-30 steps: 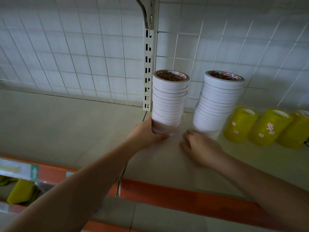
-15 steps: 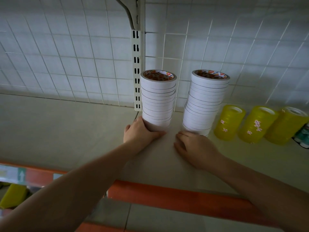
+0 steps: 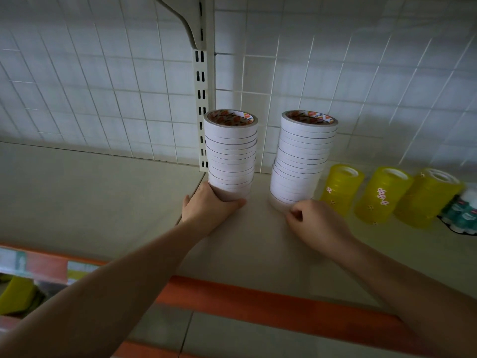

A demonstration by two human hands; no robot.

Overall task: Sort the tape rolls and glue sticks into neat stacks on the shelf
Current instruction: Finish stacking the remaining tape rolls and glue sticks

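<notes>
Two tall stacks of white tape rolls stand on the beige shelf (image 3: 103, 202) near the back grid. My left hand (image 3: 206, 210) grips the bottom of the left stack (image 3: 231, 153), thumb across its front. My right hand (image 3: 313, 223) lies just in front of the right stack (image 3: 303, 156), fingers curled, knuckles touching its lowest rolls; nothing shows inside the hand. The right stack leans a little, its lower rolls shifted left. Three yellow tape stacks (image 3: 382, 195) lie tilted to the right.
A slotted upright post (image 3: 202, 112) and a white wire grid back the shelf. Green-capped glue sticks (image 3: 462, 215) sit at the far right edge. An orange strip (image 3: 271, 303) lines the shelf's front edge. Yellow items (image 3: 15, 298) sit on a lower shelf at left.
The view has shifted. My right hand has curled its fingers and drawn closer to the base of the right stack. My left hand keeps its hold on the left stack.
</notes>
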